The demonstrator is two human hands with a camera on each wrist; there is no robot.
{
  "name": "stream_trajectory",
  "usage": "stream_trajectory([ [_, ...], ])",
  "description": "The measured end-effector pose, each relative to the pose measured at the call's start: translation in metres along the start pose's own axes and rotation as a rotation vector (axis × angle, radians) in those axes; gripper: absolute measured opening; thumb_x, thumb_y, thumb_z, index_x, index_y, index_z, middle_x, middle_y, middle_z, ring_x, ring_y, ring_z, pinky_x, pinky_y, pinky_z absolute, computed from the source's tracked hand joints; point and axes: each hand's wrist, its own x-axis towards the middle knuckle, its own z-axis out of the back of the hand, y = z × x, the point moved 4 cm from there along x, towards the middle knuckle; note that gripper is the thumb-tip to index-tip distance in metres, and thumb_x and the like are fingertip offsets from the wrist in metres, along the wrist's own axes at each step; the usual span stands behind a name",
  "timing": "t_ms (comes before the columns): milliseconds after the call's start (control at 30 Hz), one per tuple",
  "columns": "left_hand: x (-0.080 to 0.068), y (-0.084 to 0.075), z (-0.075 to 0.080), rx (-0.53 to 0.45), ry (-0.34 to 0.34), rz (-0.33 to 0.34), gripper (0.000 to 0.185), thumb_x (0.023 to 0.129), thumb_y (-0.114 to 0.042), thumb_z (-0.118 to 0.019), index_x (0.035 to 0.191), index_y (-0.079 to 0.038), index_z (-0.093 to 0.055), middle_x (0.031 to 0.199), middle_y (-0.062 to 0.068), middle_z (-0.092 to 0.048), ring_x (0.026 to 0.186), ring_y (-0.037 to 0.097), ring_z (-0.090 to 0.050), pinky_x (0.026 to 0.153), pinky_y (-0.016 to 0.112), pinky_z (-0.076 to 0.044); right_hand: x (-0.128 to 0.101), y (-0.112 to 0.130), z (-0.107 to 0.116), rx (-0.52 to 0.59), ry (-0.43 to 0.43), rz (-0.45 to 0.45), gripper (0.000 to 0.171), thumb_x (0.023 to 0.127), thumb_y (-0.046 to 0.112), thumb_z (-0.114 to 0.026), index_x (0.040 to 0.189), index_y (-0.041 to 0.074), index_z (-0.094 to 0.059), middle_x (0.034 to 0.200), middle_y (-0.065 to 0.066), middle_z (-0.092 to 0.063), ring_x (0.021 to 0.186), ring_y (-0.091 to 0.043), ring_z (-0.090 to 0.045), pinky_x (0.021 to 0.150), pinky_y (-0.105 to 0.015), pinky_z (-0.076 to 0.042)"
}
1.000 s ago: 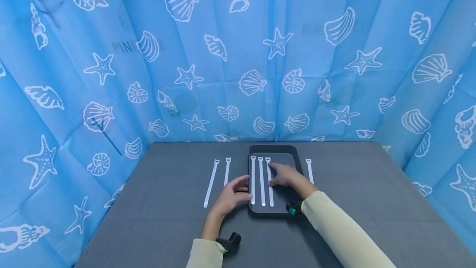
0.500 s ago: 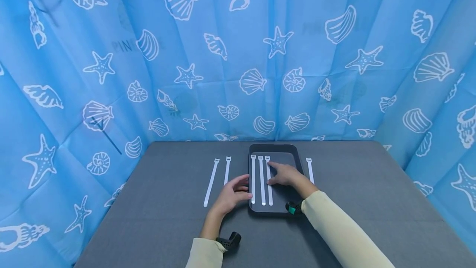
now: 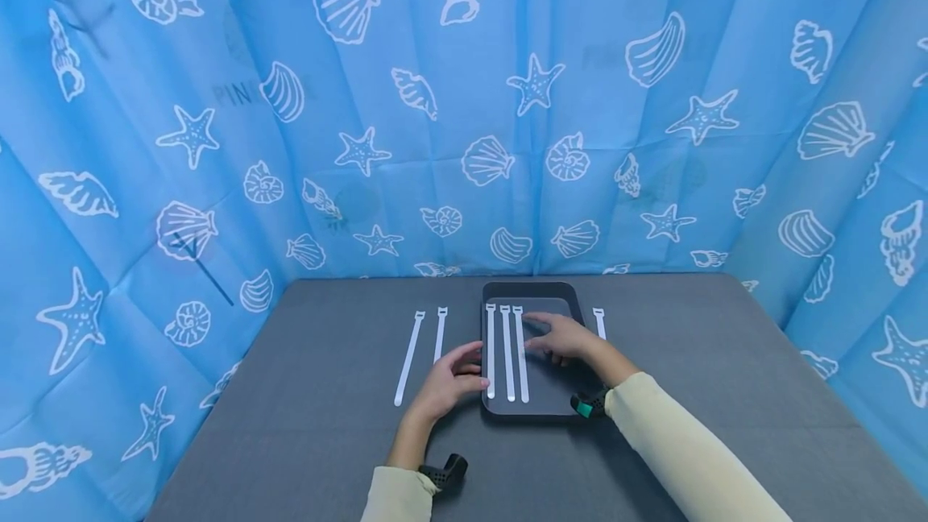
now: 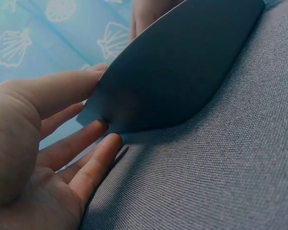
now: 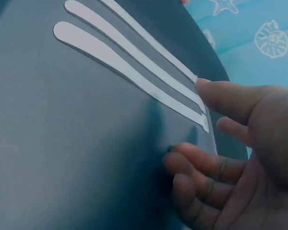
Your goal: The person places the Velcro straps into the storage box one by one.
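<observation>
3 straps (image 3: 507, 353) in tray (image 3: 535, 292), 3 left on worktop (image 3: 290, 425); right hand (image 3: 563, 338) open over tray, left hand (image 3: 449, 381) open at tray's left edge.

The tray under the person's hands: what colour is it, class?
The tray is dark grey, nearly black; the head view shows it best.

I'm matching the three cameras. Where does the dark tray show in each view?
Head: tray at table centre, between both hands.
Left wrist: tray fills the upper middle, seen from outside, left hand touching its wall.
Right wrist: tray floor fills the left.
Shared landmark: the tray itself.
</observation>
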Motion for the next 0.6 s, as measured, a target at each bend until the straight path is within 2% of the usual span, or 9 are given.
stream_trajectory([
  [67, 0.0, -0.001, 0.0, 0.006, 0.003, -0.01, 0.061, 0.088, -0.015, -0.073, 0.143, -0.012, -0.049, 0.134, 0.012, -0.053, 0.112, 0.028, -0.056, 0.091, 0.042, -0.05, -0.004, 0.001, 0.006, 0.028, -0.024, 0.019, 0.061, 0.093, 0.025, -0.067, 0.147, 0.011, -0.042, 0.081, -0.01, -0.061, 0.063, -0.023, -0.061, 0.052, -0.033, -0.049],
  [300, 0.0, 0.0, 0.0, 0.023, 0.009, -0.044, 0.06, 0.088, -0.013, -0.072, 0.143, -0.01, -0.048, 0.136, 0.015, -0.052, 0.112, 0.029, -0.056, 0.09, 0.04, -0.05, -0.018, 0.006, 0.036, 0.058, -0.139, 0.094, 0.049, 0.095, 0.022, -0.064, 0.138, 0.003, -0.051, 0.09, -0.018, -0.063, 0.069, -0.029, -0.062, 0.056, -0.037, -0.051],
  [600, -0.002, -0.001, -0.001, 0.014, 0.019, -0.043, 0.061, 0.088, -0.012, -0.072, 0.143, -0.01, -0.047, 0.135, 0.013, -0.053, 0.112, 0.028, -0.056, 0.091, 0.041, -0.05, -0.032, -0.012, 0.07, 0.079, -0.195, 0.096, 0.041, 0.096, 0.017, -0.06, 0.131, -0.003, -0.054, 0.089, -0.02, -0.063, 0.066, -0.028, -0.061, 0.055, -0.039, -0.05],
])
